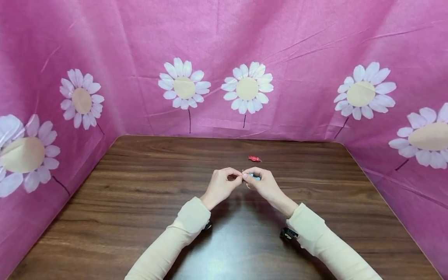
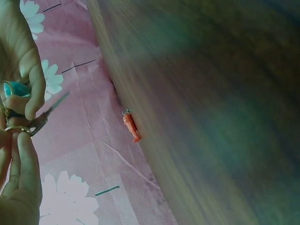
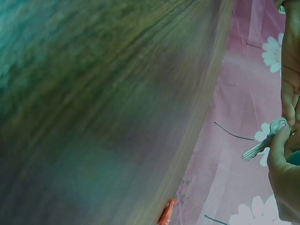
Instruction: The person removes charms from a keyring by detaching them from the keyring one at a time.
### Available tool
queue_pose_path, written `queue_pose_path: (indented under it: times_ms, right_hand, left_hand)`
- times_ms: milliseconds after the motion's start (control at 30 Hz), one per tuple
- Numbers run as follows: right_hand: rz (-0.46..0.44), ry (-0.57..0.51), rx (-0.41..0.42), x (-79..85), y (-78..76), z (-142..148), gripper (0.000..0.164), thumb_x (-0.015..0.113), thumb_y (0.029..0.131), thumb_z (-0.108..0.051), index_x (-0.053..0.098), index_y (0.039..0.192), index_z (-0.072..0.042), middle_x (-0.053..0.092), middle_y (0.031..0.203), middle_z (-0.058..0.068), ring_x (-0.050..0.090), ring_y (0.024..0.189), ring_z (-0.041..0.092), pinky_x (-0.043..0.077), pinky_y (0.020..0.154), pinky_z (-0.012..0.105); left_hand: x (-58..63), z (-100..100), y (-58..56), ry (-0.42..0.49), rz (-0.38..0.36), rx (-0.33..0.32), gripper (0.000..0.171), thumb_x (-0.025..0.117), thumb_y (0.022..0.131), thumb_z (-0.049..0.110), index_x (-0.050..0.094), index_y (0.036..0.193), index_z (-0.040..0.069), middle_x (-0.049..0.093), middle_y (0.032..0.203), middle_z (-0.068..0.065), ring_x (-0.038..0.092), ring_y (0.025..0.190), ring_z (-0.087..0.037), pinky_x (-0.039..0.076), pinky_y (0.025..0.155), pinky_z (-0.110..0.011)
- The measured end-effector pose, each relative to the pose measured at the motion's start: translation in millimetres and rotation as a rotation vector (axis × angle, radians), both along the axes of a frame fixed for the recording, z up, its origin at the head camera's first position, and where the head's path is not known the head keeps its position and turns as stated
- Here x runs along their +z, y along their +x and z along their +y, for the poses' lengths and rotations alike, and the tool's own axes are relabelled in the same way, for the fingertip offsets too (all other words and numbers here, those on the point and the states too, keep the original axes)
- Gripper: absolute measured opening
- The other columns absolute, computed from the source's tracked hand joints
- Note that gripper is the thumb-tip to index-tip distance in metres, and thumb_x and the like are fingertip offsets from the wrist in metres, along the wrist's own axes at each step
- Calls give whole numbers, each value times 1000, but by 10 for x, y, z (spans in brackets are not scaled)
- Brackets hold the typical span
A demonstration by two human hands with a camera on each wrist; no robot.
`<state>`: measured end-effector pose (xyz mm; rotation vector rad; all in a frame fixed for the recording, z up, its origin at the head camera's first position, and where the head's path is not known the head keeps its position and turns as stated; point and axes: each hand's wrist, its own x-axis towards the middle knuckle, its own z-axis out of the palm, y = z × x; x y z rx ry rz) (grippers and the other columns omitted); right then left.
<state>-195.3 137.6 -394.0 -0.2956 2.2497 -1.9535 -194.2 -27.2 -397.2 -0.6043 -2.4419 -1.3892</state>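
Note:
My left hand (image 1: 221, 183) and right hand (image 1: 266, 186) meet fingertip to fingertip above the table. A silver key (image 3: 257, 148) sticks out between them, with the right thumb over its head. A gold-coloured metal ring (image 2: 18, 129) is pinched by the left fingers beside the key's head. In the right palm, partly hidden by the fingers, is a small light-blue object (image 1: 257, 178). A thin pale loop (image 1: 248, 186) hangs under the right fingers. Beyond the hands a small red charm (image 1: 254, 158) with a metal clasp lies on the wood.
The brown wood-grain table (image 1: 140, 186) runs back to a pink curtain (image 1: 217, 35) printed with white daisies, which surrounds it on three sides. A dark wrist device (image 1: 288, 234) shows under the right cuff.

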Motion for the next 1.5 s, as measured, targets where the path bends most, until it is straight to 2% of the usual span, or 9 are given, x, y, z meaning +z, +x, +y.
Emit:
queue_pose_path:
  times_ms: [200,433,600,833,967,1167,1333,1500]
  right_hand:
    - [-2,7,-1,-8,14,3,27,61,88,-14,58,105,7,59,74,-9,53,63,4,48,61,20]
    - [22,17,-5,3,5,19,28,62,87,-16,59,103,6,59,71,-8,52,62,6,47,59,21]
    - [-8,-24,-29,21,31,21,27,62,87,-16,59,103,5,59,71,-9,52,63,4,47,60,21]
    - [-35,-127,4,19,29,21,14,60,87,-12,61,99,-2,60,69,-9,51,62,2,47,60,19]
    - [-2,-117,25,21,4,31,10,61,86,-9,63,95,-5,62,73,-8,50,60,2,46,58,18]
    - [75,-26,68,49,-2,45,16,62,85,-9,63,95,4,66,80,-8,56,65,3,49,59,20]
    - [103,49,97,57,-6,71,18,62,86,-9,63,96,6,62,75,3,52,61,6,48,57,21]
    - [73,109,139,88,-22,116,17,61,86,-10,64,97,4,61,75,14,52,62,8,50,58,26]
  left_hand:
    - [-3,15,11,12,-31,13,9,64,77,12,71,82,11,71,78,0,64,68,-5,50,62,-15]
    - [3,42,7,23,-12,44,6,64,75,14,70,75,14,69,70,4,61,62,-1,49,59,-15]
    - [29,69,23,43,-35,67,4,66,74,18,69,73,15,68,68,5,61,60,0,49,58,-15]
    - [27,70,44,67,-36,103,5,64,71,13,68,71,14,68,66,3,60,58,-4,47,55,-16]
    - [39,59,30,81,-41,93,5,64,71,12,69,71,13,68,66,3,60,57,-7,46,53,-16]
    - [87,33,14,87,-113,57,6,64,73,13,69,73,13,69,67,1,61,60,-11,46,54,-18]
    - [86,1,14,82,-162,9,7,64,77,12,70,78,10,71,77,-2,64,69,-10,49,62,-19]
    - [60,-42,10,48,-158,-51,10,62,83,14,71,85,8,71,86,-4,67,76,-12,51,67,-19]
